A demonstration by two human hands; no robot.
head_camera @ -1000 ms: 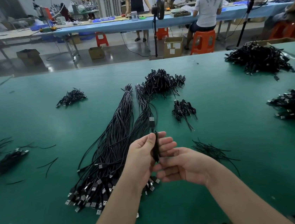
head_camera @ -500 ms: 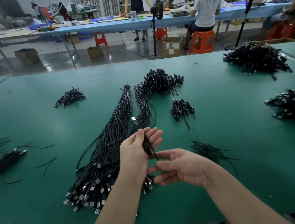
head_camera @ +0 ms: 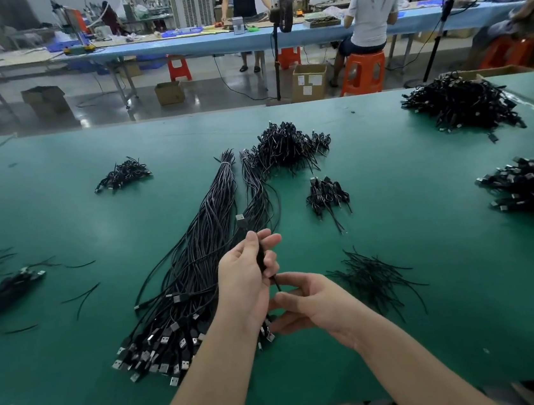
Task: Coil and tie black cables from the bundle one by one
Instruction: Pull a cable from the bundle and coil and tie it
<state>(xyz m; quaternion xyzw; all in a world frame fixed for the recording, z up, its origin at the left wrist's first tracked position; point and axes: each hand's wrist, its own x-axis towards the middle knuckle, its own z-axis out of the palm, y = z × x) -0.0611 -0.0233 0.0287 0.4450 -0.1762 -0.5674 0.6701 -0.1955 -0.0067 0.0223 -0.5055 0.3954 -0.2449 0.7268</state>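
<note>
Both hands work over the green table (head_camera: 407,336), near its front edge. Left hand (head_camera: 244,281) grips a coiled black cable (head_camera: 260,259), fingers curled round it; the cable's plug (head_camera: 241,220) sticks up past the fingertips. Right hand (head_camera: 310,300) sits just below, thumb and forefinger pinching a thin black tail that hangs from the coil.

Directly under and left of the hands lies the long bundle (head_camera: 199,263) of straight cables, plugs fanned toward the front edge; the left forearm crosses part of it. Loose ties (head_camera: 374,276) lie just right of the right hand. Beyond them: a small heap of coils (head_camera: 326,195), then a larger heap (head_camera: 286,148). More heaps at far right (head_camera: 461,107), right edge (head_camera: 533,182) and far left (head_camera: 123,176). Stray cables at left edge (head_camera: 9,288).
</note>
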